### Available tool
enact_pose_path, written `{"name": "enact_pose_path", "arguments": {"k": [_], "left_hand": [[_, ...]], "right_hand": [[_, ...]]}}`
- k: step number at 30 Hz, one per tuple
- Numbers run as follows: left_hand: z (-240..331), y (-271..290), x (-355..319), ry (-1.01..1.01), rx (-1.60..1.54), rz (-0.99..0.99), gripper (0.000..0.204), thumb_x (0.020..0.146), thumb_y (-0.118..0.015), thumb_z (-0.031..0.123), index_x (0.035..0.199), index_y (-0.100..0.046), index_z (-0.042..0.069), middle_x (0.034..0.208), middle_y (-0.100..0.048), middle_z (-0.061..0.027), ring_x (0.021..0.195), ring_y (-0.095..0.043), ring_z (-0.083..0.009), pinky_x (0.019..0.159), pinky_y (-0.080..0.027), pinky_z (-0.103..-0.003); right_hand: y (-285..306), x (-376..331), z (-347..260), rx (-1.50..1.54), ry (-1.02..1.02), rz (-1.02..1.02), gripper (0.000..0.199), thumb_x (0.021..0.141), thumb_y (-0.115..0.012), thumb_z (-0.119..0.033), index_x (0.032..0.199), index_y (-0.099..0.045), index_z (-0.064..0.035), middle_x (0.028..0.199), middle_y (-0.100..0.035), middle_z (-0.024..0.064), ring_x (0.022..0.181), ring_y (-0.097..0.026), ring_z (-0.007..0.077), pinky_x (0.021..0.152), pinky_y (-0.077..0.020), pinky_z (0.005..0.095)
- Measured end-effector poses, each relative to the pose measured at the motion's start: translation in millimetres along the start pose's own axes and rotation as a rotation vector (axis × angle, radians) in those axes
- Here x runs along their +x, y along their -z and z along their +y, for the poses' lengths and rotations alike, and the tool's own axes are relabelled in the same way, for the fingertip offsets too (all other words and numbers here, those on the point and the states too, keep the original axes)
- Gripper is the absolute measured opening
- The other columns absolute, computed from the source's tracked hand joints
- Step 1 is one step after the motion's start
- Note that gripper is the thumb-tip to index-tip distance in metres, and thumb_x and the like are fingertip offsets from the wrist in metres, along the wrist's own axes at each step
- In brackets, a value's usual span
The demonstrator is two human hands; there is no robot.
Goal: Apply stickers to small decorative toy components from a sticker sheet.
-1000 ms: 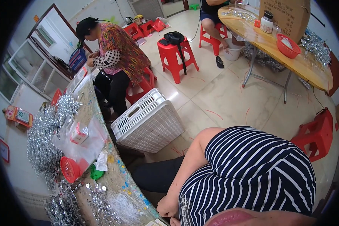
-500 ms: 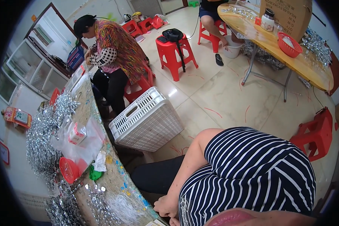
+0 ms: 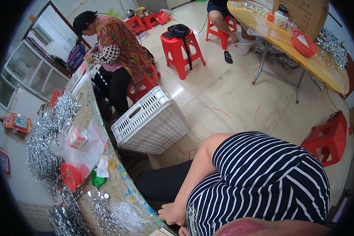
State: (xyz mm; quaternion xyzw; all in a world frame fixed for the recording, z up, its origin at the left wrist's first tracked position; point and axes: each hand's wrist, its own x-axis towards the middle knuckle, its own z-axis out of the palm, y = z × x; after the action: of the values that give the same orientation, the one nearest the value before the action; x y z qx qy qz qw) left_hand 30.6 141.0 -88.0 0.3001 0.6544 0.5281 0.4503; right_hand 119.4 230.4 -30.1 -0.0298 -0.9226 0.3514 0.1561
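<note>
At the table's edge my right hand is low, its fingers curled closed; anything in them is hidden. Just below it, my left hand shows only as a small part at the bottom edge, its fingers not readable. The near side of the table holds a heap of thin white threads, closest to my right hand. Beside the threads are loose silver tinsel strands. A pale flat item lies near the hands at the bottom edge.
Silver tinsel, a red basket, clear plastic bags and a small box crowd the table. A white crate stands beside it. A co-worker sits farther along. Red stools and a wooden table stand behind.
The view has shifted slightly. A shiny strand now hangs from the co-worker's raised hands. My own hands stay in nearly the same place.
</note>
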Motion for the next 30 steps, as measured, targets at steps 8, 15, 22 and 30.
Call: {"name": "enact_pose_path", "arguments": {"k": [8, 15, 22, 30], "left_hand": [[-1.6, 5.3, -5.9, 0.0, 0.018, 0.037, 0.017, 0.094, -0.052, 0.017, 0.092, -0.056, 0.001, 0.075, -0.048, -0.0032, 0.06, -0.04, -0.0093, 0.053, -0.031, -0.022], [0.6, 2.0, -8.6, -0.01, 0.03, 0.036, 0.015, 0.094, -0.052, 0.016, 0.089, -0.057, 0.002, 0.072, -0.048, -0.002, 0.058, -0.039, -0.008, 0.05, -0.03, -0.021], [1.2, 8.0, -22.6, -0.009, 0.021, 0.14, 0.015, 0.094, -0.052, 0.015, 0.087, -0.057, 0.002, 0.069, -0.047, -0.0008, 0.055, -0.038, -0.0066, 0.048, -0.029, -0.02], [21.3, 45.0, -128.2, 0.066, 0.004, 0.48, 0.017, 0.095, -0.053, 0.017, 0.088, -0.058, 0.003, 0.063, -0.046, 0.0018, 0.052, -0.037, -0.0046, 0.045, -0.026, -0.02]], "right_hand": [[-6.5, 2.5, -0.8, -0.001, 0.013, -0.029, 0.02, 0.063, -0.062, -0.025, 0.075, -0.071, -0.0108, 0.099, -0.053, 0.0107, 0.099, -0.043, 0.0293, 0.075, -0.0359, 0.0399], [-10.4, 1.5, -1.4, 0.039, 0.008, 0.001, 0.018, 0.06, -0.062, -0.021, 0.072, -0.07, -0.0106, 0.1, -0.053, 0.0106, 0.1, -0.043, 0.03, 0.076, -0.0361, 0.0414], [-15.6, 7.9, -3.5, 0.1, 0.049, -0.038, 0.017, 0.062, -0.061, -0.02, 0.07, -0.069, -0.0076, 0.098, -0.055, 0.0107, 0.099, -0.044, 0.0301, 0.076, -0.0377, 0.0421], [-32.0, 31.1, -24.6, 0.258, 0.148, -0.147, 0.016, 0.072, -0.06, -0.022, 0.073, -0.066, -0.0073, 0.088, -0.059, 0.0126, 0.082, -0.059, 0.0301, 0.068, -0.0484, 0.0407]]}}
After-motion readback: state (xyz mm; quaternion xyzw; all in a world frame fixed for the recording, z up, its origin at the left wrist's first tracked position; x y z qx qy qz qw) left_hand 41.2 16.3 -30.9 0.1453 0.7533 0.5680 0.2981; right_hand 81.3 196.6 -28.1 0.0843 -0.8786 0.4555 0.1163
